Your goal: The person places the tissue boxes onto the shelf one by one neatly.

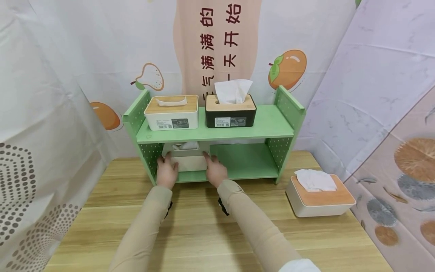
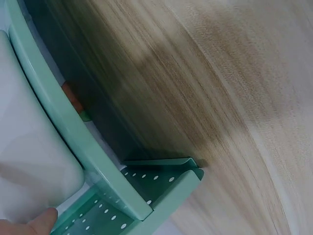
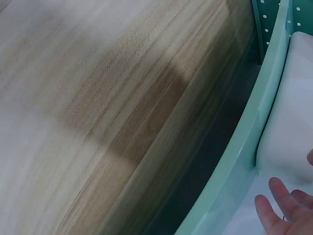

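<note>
A white tissue box [image 1: 188, 163] with a grey lid and a tissue in its slot sits on the lower left of the green shelf rack [image 1: 248, 160]. My left hand [image 1: 167, 173] is at the box's left front corner, and in the left wrist view a fingertip [image 2: 48, 219] lies against its edge. At the right end of the box is my right hand [image 1: 216, 170]. Its fingers [image 3: 279, 188] are spread beside the white box [image 3: 288, 117] in the right wrist view; whether they touch it I cannot tell.
On the upper shelf stand a white tissue box with a wooden lid [image 1: 171, 115] and a black one with a wooden lid [image 1: 231, 117]. Another white, wooden-lidded tissue box [image 1: 321, 200] lies on the table [image 1: 200, 245] at right. Printed curtains [image 1: 112, 45] hang behind and beside the table.
</note>
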### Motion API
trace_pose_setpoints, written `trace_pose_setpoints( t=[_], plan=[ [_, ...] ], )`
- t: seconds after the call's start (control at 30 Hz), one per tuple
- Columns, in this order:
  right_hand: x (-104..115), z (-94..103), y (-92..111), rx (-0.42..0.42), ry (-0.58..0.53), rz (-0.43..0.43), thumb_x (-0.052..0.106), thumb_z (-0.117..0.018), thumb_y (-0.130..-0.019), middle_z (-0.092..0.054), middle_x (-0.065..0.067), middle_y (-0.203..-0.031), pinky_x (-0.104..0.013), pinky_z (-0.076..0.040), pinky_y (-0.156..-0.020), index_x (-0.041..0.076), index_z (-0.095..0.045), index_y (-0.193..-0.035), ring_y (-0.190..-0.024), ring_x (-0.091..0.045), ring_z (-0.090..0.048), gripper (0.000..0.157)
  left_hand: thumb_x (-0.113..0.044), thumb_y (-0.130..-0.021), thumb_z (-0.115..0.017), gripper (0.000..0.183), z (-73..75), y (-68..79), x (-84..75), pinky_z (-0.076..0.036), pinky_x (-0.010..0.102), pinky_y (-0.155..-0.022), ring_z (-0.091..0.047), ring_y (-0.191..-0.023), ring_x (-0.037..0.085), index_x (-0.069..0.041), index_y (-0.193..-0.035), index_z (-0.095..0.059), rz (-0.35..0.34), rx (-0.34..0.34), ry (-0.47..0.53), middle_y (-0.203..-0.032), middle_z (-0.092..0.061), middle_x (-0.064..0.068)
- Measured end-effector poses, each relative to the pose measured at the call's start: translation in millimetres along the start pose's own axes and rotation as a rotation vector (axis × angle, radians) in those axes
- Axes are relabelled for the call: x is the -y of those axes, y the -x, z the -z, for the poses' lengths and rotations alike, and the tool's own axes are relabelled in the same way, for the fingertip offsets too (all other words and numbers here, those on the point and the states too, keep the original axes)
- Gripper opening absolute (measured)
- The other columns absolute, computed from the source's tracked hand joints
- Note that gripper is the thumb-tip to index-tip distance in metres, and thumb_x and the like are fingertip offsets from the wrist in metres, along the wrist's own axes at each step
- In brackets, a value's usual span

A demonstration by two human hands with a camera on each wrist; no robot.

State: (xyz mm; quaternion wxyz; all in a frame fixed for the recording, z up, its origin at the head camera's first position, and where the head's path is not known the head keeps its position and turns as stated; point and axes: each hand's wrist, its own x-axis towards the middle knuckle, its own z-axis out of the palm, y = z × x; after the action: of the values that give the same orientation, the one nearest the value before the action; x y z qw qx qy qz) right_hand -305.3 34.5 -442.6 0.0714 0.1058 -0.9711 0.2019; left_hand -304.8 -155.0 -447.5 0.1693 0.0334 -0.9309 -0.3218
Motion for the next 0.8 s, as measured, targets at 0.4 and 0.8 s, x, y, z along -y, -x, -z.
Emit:
trace_pose_setpoints(
  t=[0.4, 0.8],
  plan=[
    [1, 2.2, 2, -0.041, -0.064, 0.022, 0.006, -0.045, -0.092, -0.048, -0.016, -0.134, -0.025, -0.035, -0.043, 0.024, -0.034, -0.142, -0.057, -0.014, -0.048, 0.055, -0.014, -0.091, -0.053, 0.051, 1.2, 11.9, 0.2, -0.038, 0.058, -0.096, -0.033, -0.124, 0.050, 0.003, -0.136, -0.035, -0.063, -0.037, 0.065, -0.139, -0.019, 0.036],
    [-1, 2.0, 9, -0.078, -0.104, 0.039, 0.003, -0.046, -0.089, -0.051, -0.013, -0.132, -0.027, -0.039, -0.049, 0.022, -0.040, -0.139, -0.077, -0.022, -0.061, 0.054, -0.012, -0.089, -0.054, 0.054, -2.8, 21.9, -0.2, -0.039, 0.057, -0.096, -0.032, -0.125, 0.046, 0.000, -0.138, -0.034, -0.062, -0.046, 0.061, -0.143, -0.015, 0.033]
  ],
)
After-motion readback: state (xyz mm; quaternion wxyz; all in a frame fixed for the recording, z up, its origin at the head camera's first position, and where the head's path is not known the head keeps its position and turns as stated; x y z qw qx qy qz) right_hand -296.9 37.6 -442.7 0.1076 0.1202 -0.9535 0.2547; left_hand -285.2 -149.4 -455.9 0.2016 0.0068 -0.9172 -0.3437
